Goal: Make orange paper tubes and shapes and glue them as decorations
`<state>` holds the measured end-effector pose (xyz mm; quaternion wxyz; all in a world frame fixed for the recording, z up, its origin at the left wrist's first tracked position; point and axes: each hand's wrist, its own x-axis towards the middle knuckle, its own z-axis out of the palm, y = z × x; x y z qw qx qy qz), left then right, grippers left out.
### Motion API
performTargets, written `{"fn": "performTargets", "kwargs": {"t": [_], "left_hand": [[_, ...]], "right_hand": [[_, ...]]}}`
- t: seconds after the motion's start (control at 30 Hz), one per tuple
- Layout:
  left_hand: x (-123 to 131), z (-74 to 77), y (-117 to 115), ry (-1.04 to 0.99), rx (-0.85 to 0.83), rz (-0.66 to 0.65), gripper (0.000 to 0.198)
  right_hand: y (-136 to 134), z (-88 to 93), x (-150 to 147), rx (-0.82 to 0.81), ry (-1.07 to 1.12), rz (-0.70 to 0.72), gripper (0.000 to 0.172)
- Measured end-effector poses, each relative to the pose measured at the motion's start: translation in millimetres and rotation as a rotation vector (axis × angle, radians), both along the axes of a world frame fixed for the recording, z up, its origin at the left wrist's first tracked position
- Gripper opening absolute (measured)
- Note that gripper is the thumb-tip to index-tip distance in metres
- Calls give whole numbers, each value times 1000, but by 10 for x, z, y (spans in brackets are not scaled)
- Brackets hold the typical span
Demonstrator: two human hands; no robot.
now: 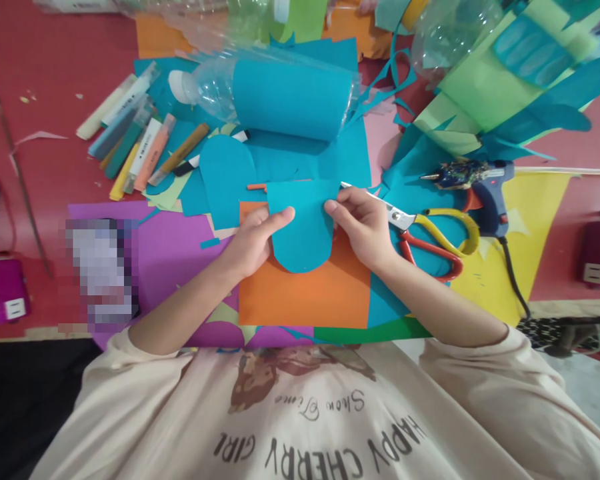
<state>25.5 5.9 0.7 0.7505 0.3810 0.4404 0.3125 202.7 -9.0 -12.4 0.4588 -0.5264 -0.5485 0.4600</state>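
Note:
A teal paper cutout (300, 227) with a rounded lower end lies over an orange sheet (305, 293). My left hand (253, 240) pinches its left edge with thumb and fingers pressed on the paper. At the cutout's right edge, my right hand (363, 223) grips it with curled fingers. Just beyond it lies a second, similar teal rounded piece (225, 177).
Red-and-yellow scissors (430, 237) lie right of my right hand, a blue glue gun (475, 183) behind them. A clear plastic bottle (265, 90) wrapped in teal paper lies at the back. Several markers (135, 140) sit back left. Purple, yellow and green sheets cover the red surface.

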Motion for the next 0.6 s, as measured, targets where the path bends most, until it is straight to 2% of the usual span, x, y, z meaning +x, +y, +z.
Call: {"fn": "performTargets", "kwargs": {"t": [0.13, 0.27, 0.33, 0.43, 0.5, 0.57, 0.6], "left_hand": [[20, -79, -32, -14, -84, 19, 51], [-21, -189, -24, -51, -93, 37, 49], [-36, -217, -26, -48, -124, -2, 47], [-36, -192, -34, -27, -110, -18, 51], [-28, -145, -37, 11, -58, -42, 53], [-21, -98, -37, 67, -11, -83, 52], [-19, -81, -36, 92, 5, -102, 52]], "right_hand": [[1, 20, 17, 44, -98, 1, 41], [-67, 206, 174, 63, -263, -2, 24], [-147, 327, 368, 60, -351, -107, 21], [-276, 427, 811, 145, -516, -432, 19], [-338, 419, 1140, 174, -766, -664, 8], [-368, 373, 1408, -39, -983, -703, 24], [-369, 347, 1503, -165, -1002, -709, 35]]}}
